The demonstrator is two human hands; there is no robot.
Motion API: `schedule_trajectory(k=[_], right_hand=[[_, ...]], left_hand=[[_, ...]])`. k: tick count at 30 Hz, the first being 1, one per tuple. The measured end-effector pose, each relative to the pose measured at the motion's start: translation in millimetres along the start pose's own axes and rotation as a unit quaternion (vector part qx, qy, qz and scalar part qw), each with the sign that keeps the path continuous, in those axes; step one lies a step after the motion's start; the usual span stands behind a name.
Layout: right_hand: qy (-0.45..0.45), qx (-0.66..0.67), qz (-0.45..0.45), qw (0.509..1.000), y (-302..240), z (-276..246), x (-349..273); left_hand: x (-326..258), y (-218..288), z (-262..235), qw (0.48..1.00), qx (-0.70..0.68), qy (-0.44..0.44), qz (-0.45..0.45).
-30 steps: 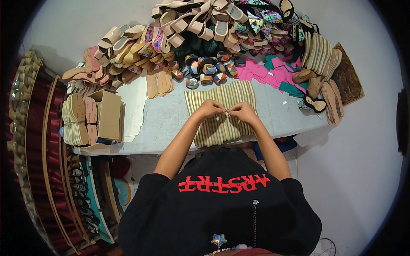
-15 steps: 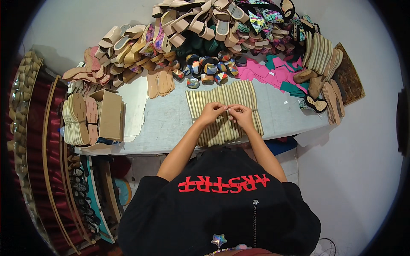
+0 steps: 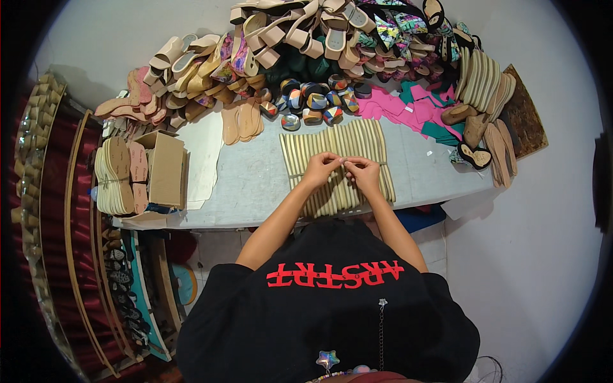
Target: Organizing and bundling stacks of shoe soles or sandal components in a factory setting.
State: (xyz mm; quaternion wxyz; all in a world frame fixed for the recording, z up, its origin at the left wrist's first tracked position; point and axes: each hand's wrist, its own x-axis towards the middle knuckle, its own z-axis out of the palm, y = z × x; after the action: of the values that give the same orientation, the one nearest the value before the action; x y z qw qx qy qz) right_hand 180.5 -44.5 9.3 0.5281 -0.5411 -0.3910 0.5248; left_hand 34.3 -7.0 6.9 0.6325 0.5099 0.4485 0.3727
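A long row of cream and olive striped shoe insoles (image 3: 338, 142), packed side by side on edge, lies on the table in front of me. A thin dark band crosses the row at its left and right ends. Over the middle of it, my left hand (image 3: 321, 171) and my right hand (image 3: 363, 175) meet, thumbs and forefingers pinched almost tip to tip. Whatever is between the fingertips is too small to make out. The lower part of the row is partly hidden by my hands and wrists.
On the left stands a cardboard box (image 3: 167, 171) beside banded insoles (image 3: 113, 175). Sandals (image 3: 306, 38) pile up at the back, with patterned heels (image 3: 316, 102) before them. Pink fabric pieces (image 3: 408, 108), wooden shoe lasts (image 3: 474, 131) and more insoles (image 3: 482, 83) lie right.
Both hands stay over the middle of the insole row with fingertips pinched together. Only small finger movements show, and the whole view has shifted slightly.
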Motion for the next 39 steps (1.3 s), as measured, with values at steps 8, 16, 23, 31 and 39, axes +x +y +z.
schedule_trajectory(k=[8,16,23,31,39], right_hand=[[0.053,0.054,-0.013,0.997,16.5,6.4,4.1],[0.047,0.036,-0.033,0.998,27.1,3.2,5.9],[0.067,0.078,0.006,0.995,20.3,6.5,12.2],[0.064,0.098,0.075,0.990,12.7,6.2,16.1],[0.059,0.102,0.075,0.990,17.1,2.9,11.7]], left_hand=[[-2.4,9.6,-1.7,0.999,0.039,-0.017,-0.015],[-0.4,10.6,3.8,0.992,0.114,-0.017,0.043],[-0.5,2.3,4.2,0.993,0.075,-0.009,0.087],[-0.7,-0.3,0.7,0.994,0.031,-0.017,0.103],[3.9,-5.0,-5.0,0.996,0.049,-0.038,0.061]])
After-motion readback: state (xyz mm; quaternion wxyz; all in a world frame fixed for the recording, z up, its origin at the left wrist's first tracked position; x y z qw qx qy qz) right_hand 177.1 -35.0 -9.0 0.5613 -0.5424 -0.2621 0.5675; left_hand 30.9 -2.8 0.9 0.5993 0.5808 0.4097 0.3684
